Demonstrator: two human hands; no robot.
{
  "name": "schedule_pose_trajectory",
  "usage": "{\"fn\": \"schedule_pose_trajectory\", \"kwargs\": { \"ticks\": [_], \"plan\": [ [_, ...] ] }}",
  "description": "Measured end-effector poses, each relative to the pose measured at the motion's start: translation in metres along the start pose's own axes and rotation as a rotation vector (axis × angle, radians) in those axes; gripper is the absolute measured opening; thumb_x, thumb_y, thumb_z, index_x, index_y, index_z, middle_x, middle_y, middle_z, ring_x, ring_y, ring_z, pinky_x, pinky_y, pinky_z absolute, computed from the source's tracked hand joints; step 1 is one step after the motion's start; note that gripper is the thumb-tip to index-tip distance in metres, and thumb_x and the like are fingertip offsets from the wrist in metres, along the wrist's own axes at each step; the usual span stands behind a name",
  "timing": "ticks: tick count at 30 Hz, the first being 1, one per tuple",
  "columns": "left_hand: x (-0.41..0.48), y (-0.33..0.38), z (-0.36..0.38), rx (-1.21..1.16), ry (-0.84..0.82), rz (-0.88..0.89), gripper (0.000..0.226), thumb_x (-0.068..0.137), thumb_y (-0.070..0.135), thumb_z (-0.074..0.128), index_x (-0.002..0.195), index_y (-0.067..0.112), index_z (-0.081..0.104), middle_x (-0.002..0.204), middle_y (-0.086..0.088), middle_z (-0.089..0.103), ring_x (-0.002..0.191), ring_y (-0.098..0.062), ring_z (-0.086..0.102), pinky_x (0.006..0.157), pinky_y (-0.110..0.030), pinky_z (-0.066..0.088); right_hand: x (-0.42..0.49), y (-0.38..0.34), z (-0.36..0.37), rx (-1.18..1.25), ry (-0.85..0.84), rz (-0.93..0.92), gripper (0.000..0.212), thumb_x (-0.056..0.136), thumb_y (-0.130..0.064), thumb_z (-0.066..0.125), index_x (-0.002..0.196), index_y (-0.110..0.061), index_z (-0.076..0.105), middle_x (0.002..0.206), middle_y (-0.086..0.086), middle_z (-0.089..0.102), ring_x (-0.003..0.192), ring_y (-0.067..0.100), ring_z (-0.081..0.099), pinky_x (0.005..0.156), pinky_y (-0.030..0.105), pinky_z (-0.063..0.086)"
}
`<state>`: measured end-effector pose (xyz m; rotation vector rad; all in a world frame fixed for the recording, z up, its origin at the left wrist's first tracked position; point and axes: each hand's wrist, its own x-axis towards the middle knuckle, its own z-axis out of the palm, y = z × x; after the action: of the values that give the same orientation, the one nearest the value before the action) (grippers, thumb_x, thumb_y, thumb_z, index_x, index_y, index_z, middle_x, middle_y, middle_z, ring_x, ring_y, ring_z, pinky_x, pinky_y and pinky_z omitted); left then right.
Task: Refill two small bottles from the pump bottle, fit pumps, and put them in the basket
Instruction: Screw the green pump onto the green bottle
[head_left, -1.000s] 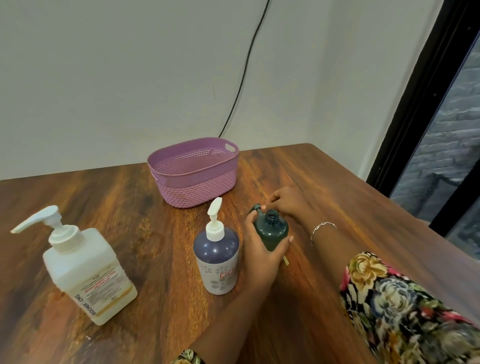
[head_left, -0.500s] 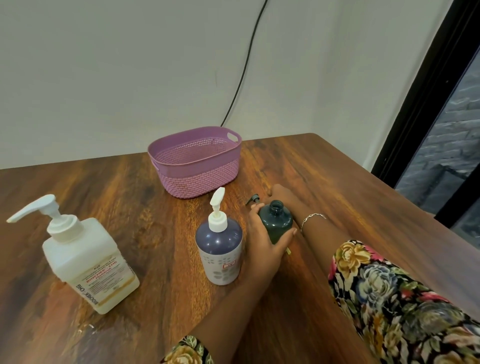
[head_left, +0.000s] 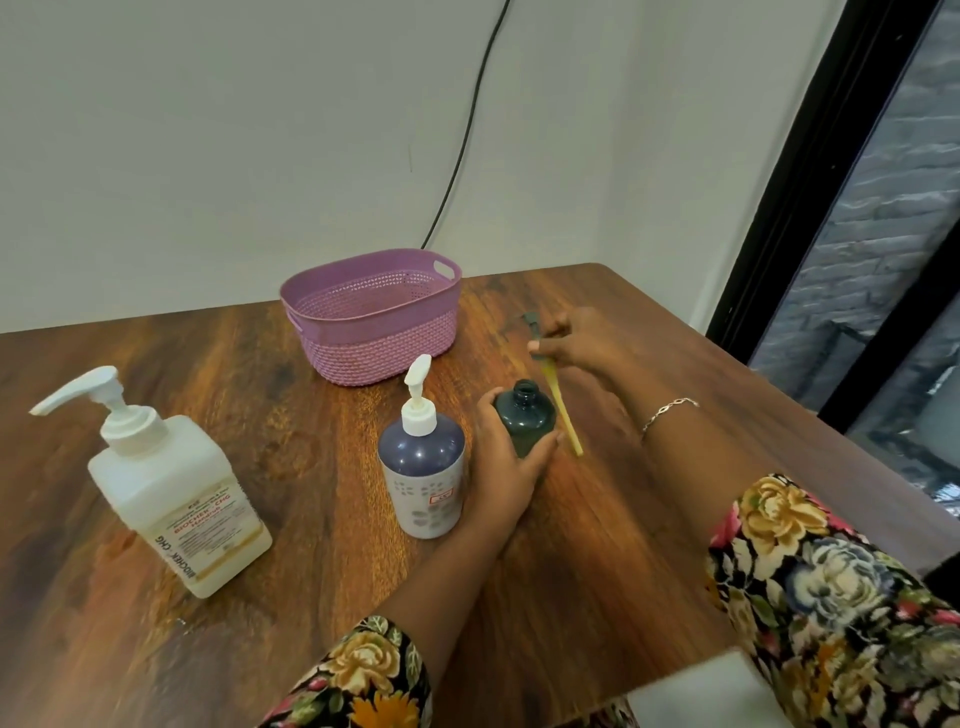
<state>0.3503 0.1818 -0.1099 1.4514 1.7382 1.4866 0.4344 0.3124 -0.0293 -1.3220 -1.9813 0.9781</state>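
Two hands were engaged. My left hand (head_left: 506, 457) gripped the green bottle (head_left: 523, 423), upright on the counter (head_left: 623, 519) at centre. My right hand (head_left: 576, 345), just far-right of its open mouth, pinched the pump (head_left: 533, 326); the dip tube (head_left: 563, 415) slanted near-right, beside the bottle, outside it.

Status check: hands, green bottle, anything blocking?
Left hand grips green bottle, upright, neck open. Right hand holds pump, tube slanting beside the neck. Purple bottle pump fitted; basket holds neither. Nothing blocking.
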Motion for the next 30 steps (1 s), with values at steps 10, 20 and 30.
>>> {"fn": "schedule_pose_trajectory", "kwargs": {
  "ticks": [10, 20, 30],
  "plan": [
    [0.003, 0.007, -0.005, -0.078, -0.036, -0.065, 0.082, 0.075, 0.027, 0.075, 0.141, 0.017, 0.028, 0.139, 0.001, 0.041, 0.125, -0.010, 0.039, 0.099, -0.020, 0.030, -0.057, -0.059, -0.039, 0.269, 0.213, -0.284, 0.029, 0.085, -0.002, 0.063, 0.114, 0.000, 0.061, 0.105, 0.012, 0.065, 0.102, 0.024, 0.062, 0.095, 0.037, 0.050],
    [0.008, 0.006, -0.006, -0.041, -0.047, -0.043, 0.070, 0.077, 0.026, 0.073, 0.136, 0.014, 0.037, 0.136, 0.000, 0.044, 0.127, -0.014, 0.039, 0.099, -0.022, 0.029, -0.079, -0.080, -0.034, 0.443, 0.255, -0.406, 0.029, 0.086, 0.003, 0.058, 0.115, 0.002, 0.058, 0.102, 0.010, 0.064, 0.093, 0.015, 0.065, 0.085, 0.024, 0.054],
    [0.007, 0.003, -0.006, -0.019, -0.052, -0.022, 0.071, 0.078, 0.029, 0.072, 0.138, 0.014, 0.035, 0.138, 0.000, 0.044, 0.128, -0.015, 0.039, 0.106, -0.031, 0.032, -0.079, -0.023, -0.001, 0.405, 0.113, -0.291, 0.031, 0.084, 0.004, 0.060, 0.114, -0.001, 0.060, 0.107, 0.012, 0.066, 0.100, 0.020, 0.064, 0.087, 0.027, 0.054]
  ]
}}
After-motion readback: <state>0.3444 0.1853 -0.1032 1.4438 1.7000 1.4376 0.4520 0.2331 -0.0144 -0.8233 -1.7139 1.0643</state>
